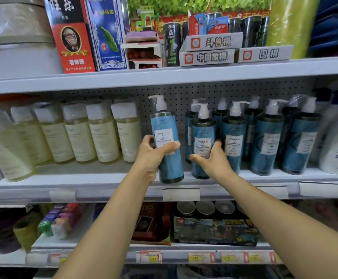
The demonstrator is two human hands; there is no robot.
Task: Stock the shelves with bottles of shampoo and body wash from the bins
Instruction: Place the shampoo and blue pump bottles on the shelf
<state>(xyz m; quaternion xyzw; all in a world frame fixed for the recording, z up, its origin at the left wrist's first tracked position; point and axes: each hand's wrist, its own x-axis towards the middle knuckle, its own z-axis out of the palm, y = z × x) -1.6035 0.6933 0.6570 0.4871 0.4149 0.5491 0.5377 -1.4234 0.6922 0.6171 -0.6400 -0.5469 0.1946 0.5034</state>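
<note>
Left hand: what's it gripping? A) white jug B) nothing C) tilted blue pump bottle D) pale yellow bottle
C: the left hand curls thumb and fingers round the tilted blue pump bottle at the front edge of the shelf; the right hand holds the upright blue bottle beside it.

Both arms were in shot and bare: left forearm (111, 218) and right forearm (284, 224) uncovered from frame edge to wrist, long and slim, with the left grip (152, 156) and right grip (214, 162) ungloved too.
</note>
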